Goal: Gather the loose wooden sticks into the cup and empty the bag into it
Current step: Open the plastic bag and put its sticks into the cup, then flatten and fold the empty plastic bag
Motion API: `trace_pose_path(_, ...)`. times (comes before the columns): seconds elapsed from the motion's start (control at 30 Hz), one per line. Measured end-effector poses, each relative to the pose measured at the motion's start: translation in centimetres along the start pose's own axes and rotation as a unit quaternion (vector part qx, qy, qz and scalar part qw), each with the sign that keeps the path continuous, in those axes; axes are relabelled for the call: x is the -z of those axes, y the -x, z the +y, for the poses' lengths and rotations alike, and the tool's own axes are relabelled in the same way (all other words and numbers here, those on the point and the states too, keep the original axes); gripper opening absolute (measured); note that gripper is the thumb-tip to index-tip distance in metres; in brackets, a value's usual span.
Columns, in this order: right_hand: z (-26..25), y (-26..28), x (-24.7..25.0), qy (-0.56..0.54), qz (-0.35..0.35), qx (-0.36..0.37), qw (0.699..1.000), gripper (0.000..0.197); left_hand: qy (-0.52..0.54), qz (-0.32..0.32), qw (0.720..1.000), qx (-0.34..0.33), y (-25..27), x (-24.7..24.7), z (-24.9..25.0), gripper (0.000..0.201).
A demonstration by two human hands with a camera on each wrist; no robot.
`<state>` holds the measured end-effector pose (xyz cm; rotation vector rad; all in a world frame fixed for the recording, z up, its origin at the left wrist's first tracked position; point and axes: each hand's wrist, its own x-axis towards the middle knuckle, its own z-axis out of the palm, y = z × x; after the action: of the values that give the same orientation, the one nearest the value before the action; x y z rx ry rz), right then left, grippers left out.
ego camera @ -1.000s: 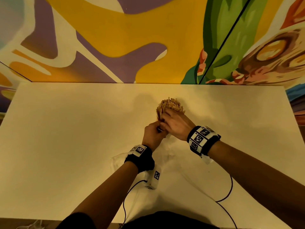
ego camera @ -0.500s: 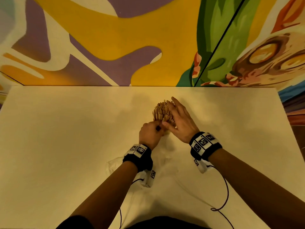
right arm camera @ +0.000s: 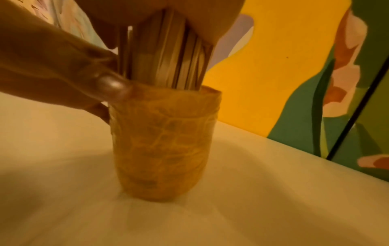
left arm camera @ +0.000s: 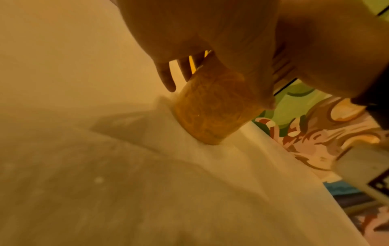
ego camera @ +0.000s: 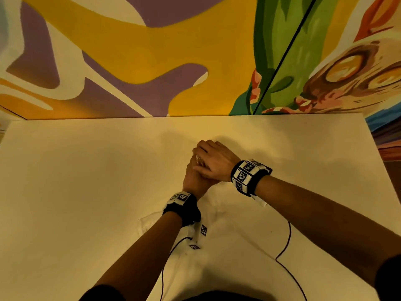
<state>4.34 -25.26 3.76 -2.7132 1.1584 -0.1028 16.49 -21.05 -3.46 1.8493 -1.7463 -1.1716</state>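
1. Right hand [ego camera: 213, 162] grip: palm down on top of the wooden sticks [right arm camera: 166, 55], fingers curled over their upper ends and covering them.
2. Left hand [ego camera: 195, 179] grip: closed on the cup [right arm camera: 164, 143] at its rim. Right wrist view shows the thumb [right arm camera: 109, 86] pressed on the rim edge beside the sticks.
3. Sticks: 1 tight bundle, upright, lower ends inside the cup, upper part standing out above the rim. Flat, pale wood.
4. Cup: amber, translucent, netlike pattern on the wall. Upright on the surface [ego camera: 86, 181], mid-width, towards the far half. In the head view the 2 hands hide it almost entirely.
5. Bag [ego camera: 152, 222]: clear plastic, lying flat and crumpled on the surface under the left forearm, near the cup. Contents cannot be made out.
6. Both wrists carry bands with black-and-white markers; 2 thin cables run from them across the surface towards the near edge.
7. Painted wall [ego camera: 152, 51] behind the surface: yellow, purple, green shapes.
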Motion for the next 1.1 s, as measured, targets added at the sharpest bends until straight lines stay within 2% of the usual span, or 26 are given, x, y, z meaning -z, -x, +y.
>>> trace_pose_path(0.07,0.7,0.0,-0.1,0.013,0.02,0.035,0.999,0.042,-0.009,0.02,1.0,-0.012,0.1,0.0,-0.4,0.092)
trace_pose_path(0.17,1.6,-0.3,-0.4,0.0,0.05,0.043,0.998,0.04,0.055,0.029,0.998,-0.024,0.9,0.8,0.0,0.098)
trace_pose_path(0.27,1.5,-0.7,-0.6,-0.047,0.059,0.024,0.997,0.041,0.075,0.012,0.997,-0.006,1.5,1.6,0.8,0.094)
trace_pose_path(0.4,1.6,-0.7,-0.3,-0.15,0.074,-0.036,0.985,0.045,0.086,-0.001,0.996,-0.001,1.4,1.9,1.0,0.096)
trace_pose_path(0.47,1.5,-0.4,-0.2,-0.12,0.063,-0.03,0.99,0.043,0.081,-0.002,0.997,0.001,1.4,1.9,0.9,0.097)
trace_pose_path(0.57,1.4,-0.1,0.0,-0.015,0.046,-0.003,0.999,0.04,0.078,-0.008,0.997,0.009,1.0,1.7,0.5,0.102)
trace_pose_path(0.63,1.6,-0.2,0.1,0.018,0.024,-0.011,0.999,0.048,0.074,-0.012,0.997,0.001,0.8,1.6,0.3,0.104)
trace_pose_path(0.73,1.6,0.0,0.1,0.041,-0.044,-0.029,0.998,0.067,0.035,-0.013,0.999,-0.02,0.8,1.7,0.5,0.11)
trace_pose_path(0.87,1.3,0.5,0.9,0.05,-0.075,-0.048,0.995,0.085,0.002,-0.036,0.999,-0.035,1.7,3.6,0.9,0.131)
trace_pose_path(0.93,0.7,0.7,2.1,0.04,-0.046,-0.058,0.996,0.087,0.021,-0.029,0.999,-0.016,2.9,5.4,0.1,0.121)
trace_pose_path(1.0,-0.1,1.3,3.7,-0.013,0.023,-0.084,0.996,0.081,0.072,0.028,0.997,0.013,4.8,7.6,-1.9,0.088)
trace_pose_path(1.1,-1.9,4.3,4.9,-0.132,0.164,-0.113,0.971,0.053,0.121,0.165,0.976,0.079,9.3,10.9,-6.6,0.038)
